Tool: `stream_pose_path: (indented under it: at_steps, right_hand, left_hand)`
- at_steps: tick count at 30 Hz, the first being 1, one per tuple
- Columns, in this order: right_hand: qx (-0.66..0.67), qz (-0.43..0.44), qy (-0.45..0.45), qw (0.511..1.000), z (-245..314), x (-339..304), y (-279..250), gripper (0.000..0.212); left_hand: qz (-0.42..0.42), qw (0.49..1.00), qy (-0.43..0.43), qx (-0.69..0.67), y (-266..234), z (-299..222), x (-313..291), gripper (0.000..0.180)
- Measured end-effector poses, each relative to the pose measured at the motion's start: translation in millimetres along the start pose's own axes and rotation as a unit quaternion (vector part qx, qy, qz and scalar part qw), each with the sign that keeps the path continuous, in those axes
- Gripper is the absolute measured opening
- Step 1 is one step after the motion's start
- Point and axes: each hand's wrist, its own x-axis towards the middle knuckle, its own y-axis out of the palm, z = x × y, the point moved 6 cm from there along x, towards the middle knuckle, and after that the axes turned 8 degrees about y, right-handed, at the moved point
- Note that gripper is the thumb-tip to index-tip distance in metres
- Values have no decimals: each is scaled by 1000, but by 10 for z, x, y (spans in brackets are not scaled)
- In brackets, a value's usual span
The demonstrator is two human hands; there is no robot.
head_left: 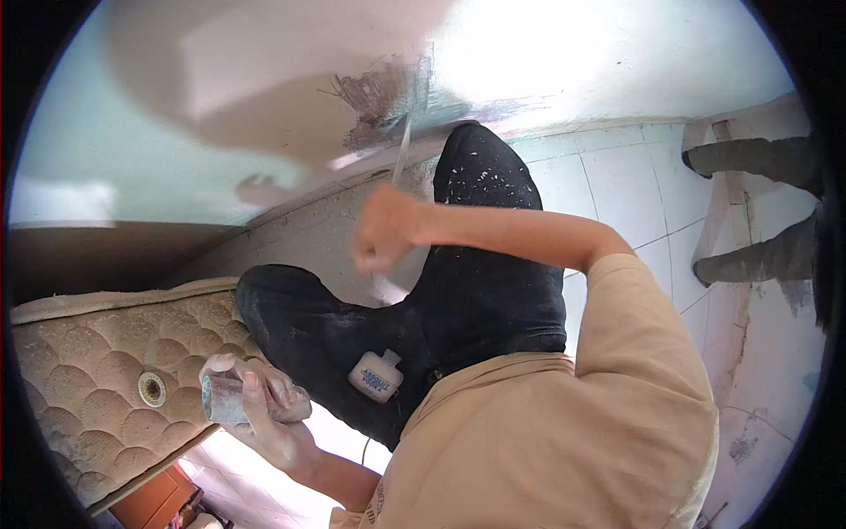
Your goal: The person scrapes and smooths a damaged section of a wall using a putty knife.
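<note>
My right hand (388, 227) is closed around a thin, pale, stick-like tool (404, 148). Motion smears the hand, and the tool's exact kind cannot be made out. Its far end reaches a rough, dark scraped patch (381, 99) low on the pale wall. Off to the left, my left hand (275, 416) grips a greyish cylindrical container (226, 399) tilted on its side, its rim facing left. Fingers hide part of that container, and its contents do not show. Between my arms are my bent knees in black trousers (493, 282), with pale flecks on the right knee.
A brown quilted mattress (106, 388) with a round vent lies on the left. On my lap rests a small white bottle-shaped case (377, 376). White floor tiles (617, 185) spread to the right. Two dark furniture-like legs (749, 163) stand at the far right.
</note>
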Motion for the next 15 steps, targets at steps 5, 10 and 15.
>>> stream_pose_path:
  at_steps: [5, 10, 15]
  right_hand:
    - [-25, -10, 28, 999, -244, 78, -96, 36]
    - [23, 14, -51, 998, 124, 27, -77, 36]
    - [12, -36, 39, 999, -281, 33, -95, 37]
  left_hand:
    - [-1, 1000, 7, 27, -19, -39, 5, 24]
    - [1, 1000, 2, 16, 6, -30, -17, 25]
    - [9, 1000, 22, 15, -4, -32, 5, 26]
